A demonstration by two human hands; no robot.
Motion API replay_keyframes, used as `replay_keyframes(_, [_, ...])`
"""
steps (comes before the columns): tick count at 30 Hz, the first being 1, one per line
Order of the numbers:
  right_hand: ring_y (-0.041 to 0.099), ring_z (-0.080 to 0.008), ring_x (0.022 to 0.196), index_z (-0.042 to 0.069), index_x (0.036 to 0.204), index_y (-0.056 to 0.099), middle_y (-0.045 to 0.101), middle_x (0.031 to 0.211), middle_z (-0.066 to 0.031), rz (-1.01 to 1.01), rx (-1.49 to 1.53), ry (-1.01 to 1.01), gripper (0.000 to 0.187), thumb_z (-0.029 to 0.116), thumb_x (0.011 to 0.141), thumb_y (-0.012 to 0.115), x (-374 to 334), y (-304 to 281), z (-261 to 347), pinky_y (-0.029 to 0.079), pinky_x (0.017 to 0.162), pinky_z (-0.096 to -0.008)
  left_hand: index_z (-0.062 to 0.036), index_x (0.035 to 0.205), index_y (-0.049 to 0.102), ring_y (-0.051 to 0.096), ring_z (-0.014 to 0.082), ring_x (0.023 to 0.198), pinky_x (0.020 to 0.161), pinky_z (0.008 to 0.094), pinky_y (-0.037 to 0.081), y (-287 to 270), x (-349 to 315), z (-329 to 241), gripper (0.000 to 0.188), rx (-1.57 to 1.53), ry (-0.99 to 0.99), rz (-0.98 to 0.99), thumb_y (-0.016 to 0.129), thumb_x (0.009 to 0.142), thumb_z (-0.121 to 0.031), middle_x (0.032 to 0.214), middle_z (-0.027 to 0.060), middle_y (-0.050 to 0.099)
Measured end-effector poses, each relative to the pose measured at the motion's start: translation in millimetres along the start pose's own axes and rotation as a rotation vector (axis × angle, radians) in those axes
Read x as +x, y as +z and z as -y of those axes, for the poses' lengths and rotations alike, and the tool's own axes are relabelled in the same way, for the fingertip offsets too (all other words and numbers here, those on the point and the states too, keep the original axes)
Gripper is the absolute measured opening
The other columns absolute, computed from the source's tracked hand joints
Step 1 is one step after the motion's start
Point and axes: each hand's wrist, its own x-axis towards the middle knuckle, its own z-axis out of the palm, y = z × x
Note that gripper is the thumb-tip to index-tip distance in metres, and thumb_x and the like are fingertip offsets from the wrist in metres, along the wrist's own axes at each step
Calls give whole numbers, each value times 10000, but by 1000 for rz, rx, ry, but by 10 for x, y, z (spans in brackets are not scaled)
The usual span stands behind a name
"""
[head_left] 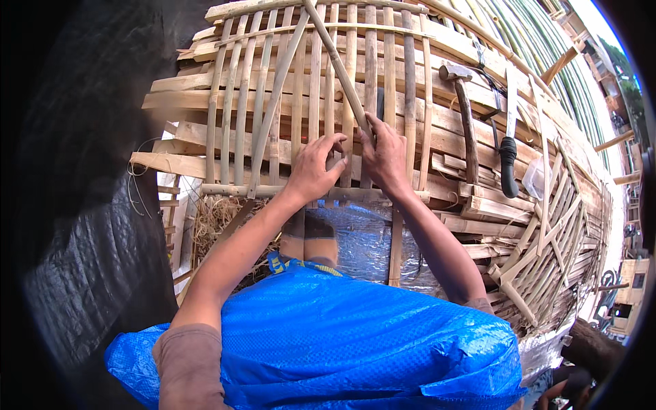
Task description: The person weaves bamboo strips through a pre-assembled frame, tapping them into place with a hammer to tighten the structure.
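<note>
A panel of upright bamboo slats (314, 89) lies before me, its bottom ends meeting a round crossbar (239, 190). Across it slants a bamboo strip (335, 58), whose lower end is gripped by my right hand (386, 154) at the panel's lower middle. Just to the left, my left hand (314, 167) hovers over the slats, thumb and forefinger curved apart with nothing visible between them. A second slanted strip (280, 99) crosses the left half and meets the first near the top edge. Along the upper part runs a thin horizontal strip (273, 31).
Beneath the panel is a platform of rough wooden slats (181, 99). To the right lie a hammer (467, 123) and a black-handled machete (508, 160), near a clear plastic bag (536, 179) and crossed bamboo pieces (547, 239). Blue woven sheeting (342, 335) covers my lap.
</note>
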Motion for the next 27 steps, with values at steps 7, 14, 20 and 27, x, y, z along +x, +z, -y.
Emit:
replay_keyframes(7, [630,-351,910,104,1338,554,655,1032,-157,25,-119,-4,433,242,934,625,-3,-69,71,461,811,-443,-129,1491,408,528,318,1196,1005,447,390,71,-71,-26,753,209,103,-35,731,830,-287,1278,143,528])
replay_keyframes(14, [641,-294,785,152,1424,518,646,936,-135,82,-368,-109,512,281,938,619,-87,-146,105,478,766,-388,-261,1548,336,460,342,1218,1011,510,353,158,-118,-81,825,396,63,26,699,829,-442,1435,133,387])
replay_keyframes(20, [634,-254,635,128,1386,548,647,810,-89,-2,-451,-226,454,240,948,589,-99,-51,-9,455,707,-387,-259,1561,322,461,295,1117,991,449,342,173,-75,-237,904,471,13,96,737,771,-395,1604,39,259])
replay_keyframes(27, [625,-261,639,96,1384,541,648,839,-107,-58,-380,-191,470,216,934,595,-97,-13,-104,448,688,-382,-193,1558,331,440,241,1016,977,380,284,235,-63,-261,905,438,34,88,719,758,-361,1597,-33,345])
